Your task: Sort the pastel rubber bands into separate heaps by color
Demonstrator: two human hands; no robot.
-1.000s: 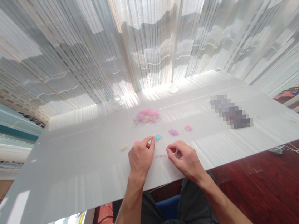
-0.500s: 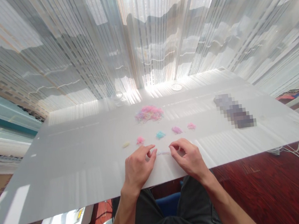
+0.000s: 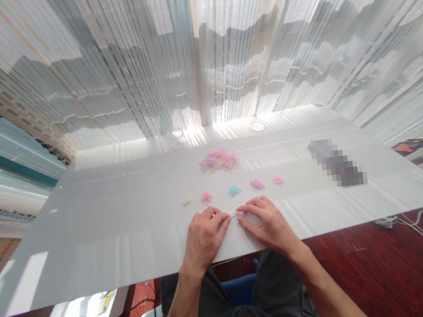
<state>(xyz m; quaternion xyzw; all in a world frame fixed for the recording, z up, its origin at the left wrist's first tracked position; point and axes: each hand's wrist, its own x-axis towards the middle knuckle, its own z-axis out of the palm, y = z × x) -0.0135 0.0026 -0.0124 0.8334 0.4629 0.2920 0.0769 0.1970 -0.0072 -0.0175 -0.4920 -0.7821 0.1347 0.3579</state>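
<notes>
My left hand (image 3: 205,234) and my right hand (image 3: 267,223) rest on the white table (image 3: 101,232) near its front edge, fingertips almost meeting. Both pinch a small pale thing (image 3: 234,214) between them, too thin to name. Just beyond the hands lies a row of small sorted heaps: yellow (image 3: 186,201), pink (image 3: 206,196), blue (image 3: 234,190), purple-pink (image 3: 257,184) and pink (image 3: 277,180). A larger mixed pile of pastel bands (image 3: 219,160) sits farther back.
A blurred dark oblong (image 3: 336,161) lies at the right of the table. Two clear round dishes, one (image 3: 175,134) and another (image 3: 257,125), stand at the far edge before sheer curtains. White cables (image 3: 420,218) trail on the red wooden floor at right.
My left hand drew back from the blue heap toward the front edge. Both hands came together until their fingertips nearly touch, shortening the pale thing between them.
</notes>
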